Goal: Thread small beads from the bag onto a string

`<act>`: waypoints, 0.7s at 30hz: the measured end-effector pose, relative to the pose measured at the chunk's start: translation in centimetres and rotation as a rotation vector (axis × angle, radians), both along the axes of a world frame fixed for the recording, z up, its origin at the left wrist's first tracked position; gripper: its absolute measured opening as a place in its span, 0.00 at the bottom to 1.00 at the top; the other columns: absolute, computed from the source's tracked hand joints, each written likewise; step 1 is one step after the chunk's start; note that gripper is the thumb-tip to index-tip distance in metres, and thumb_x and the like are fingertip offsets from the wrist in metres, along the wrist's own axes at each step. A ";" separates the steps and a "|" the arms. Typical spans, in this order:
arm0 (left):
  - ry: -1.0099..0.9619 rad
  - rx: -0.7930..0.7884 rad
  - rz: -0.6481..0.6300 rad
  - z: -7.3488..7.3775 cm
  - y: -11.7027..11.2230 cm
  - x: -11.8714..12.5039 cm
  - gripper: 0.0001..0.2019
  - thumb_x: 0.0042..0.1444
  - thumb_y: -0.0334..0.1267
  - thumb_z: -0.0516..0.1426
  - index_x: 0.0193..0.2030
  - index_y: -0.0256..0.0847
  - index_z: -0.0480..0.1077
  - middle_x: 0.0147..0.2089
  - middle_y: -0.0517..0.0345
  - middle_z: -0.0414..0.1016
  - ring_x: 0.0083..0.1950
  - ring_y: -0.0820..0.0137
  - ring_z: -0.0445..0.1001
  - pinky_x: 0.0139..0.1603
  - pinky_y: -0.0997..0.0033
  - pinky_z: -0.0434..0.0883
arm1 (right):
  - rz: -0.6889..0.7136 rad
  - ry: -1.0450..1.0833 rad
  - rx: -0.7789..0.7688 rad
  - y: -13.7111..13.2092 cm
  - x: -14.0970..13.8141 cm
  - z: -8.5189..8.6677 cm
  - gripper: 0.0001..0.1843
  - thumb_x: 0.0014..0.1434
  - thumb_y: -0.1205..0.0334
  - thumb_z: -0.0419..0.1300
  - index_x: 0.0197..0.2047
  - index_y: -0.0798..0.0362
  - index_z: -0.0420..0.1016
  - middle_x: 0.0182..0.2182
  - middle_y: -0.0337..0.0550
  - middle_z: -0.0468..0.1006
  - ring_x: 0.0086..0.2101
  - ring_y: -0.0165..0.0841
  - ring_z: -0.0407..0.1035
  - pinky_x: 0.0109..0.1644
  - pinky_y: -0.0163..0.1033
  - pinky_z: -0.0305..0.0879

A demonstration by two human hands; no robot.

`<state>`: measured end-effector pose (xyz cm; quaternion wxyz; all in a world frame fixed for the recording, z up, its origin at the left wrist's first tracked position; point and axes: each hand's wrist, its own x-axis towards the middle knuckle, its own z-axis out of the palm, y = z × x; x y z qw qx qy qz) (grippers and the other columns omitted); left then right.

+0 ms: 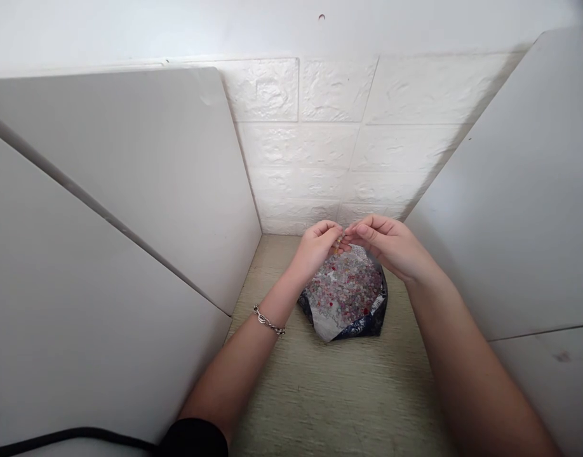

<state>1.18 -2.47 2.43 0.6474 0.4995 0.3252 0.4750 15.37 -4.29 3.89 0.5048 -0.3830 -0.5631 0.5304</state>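
While a few tiny yellowish beads point(338, 241) are apparently pinched by the L hand point(317, 246), fingertips of the R hand point(389, 241) are held curled just beside them; whether anything's gripped there can't be told. Step in hand, prob.: fine fingertip bead work; next, a steady L pinch & careful R control are called for. Loose beads point(343, 285) are heaped just below both hands in an open bag point(326, 328), set on the tabletop point(310, 393) betw. the forearms.
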 end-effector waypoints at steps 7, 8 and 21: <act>-0.097 0.091 0.039 0.6 -0.2 0.0 0.07 0.47 0.38 0.55 0.26 0.37 0.64 0.26 0.63 0.62 0.28 0.80 0.62 0.29 0.78 0.61 | -0.011 -0.039 0.060 0.1 0.5 -0.3 0.12 0.47 0.52 0.63 0.26 0.53 0.71 0.27 0.39 0.72 0.32 0.29 0.66 0.43 0.38 0.62; -0.114 0.093 0.030 0.8 -0.3 -0.1 0.07 0.47 0.38 0.55 0.26 0.37 0.64 0.26 0.62 0.62 0.28 0.79 0.63 0.29 0.78 0.61 | -0.006 -0.033 0.063 0.0 0.6 -0.2 0.12 0.47 0.52 0.63 0.26 0.53 0.71 0.27 0.39 0.71 0.32 0.29 0.65 0.42 0.38 0.62; -0.153 0.131 0.145 0.7 0.1 -0.5 0.08 0.47 0.39 0.56 0.25 0.37 0.64 0.25 0.63 0.63 0.27 0.81 0.62 0.29 0.79 0.60 | 0.156 -0.115 0.051 -0.1 0.8 -0.2 0.12 0.49 0.53 0.61 0.25 0.54 0.71 0.26 0.39 0.71 0.30 0.27 0.62 0.37 0.34 0.58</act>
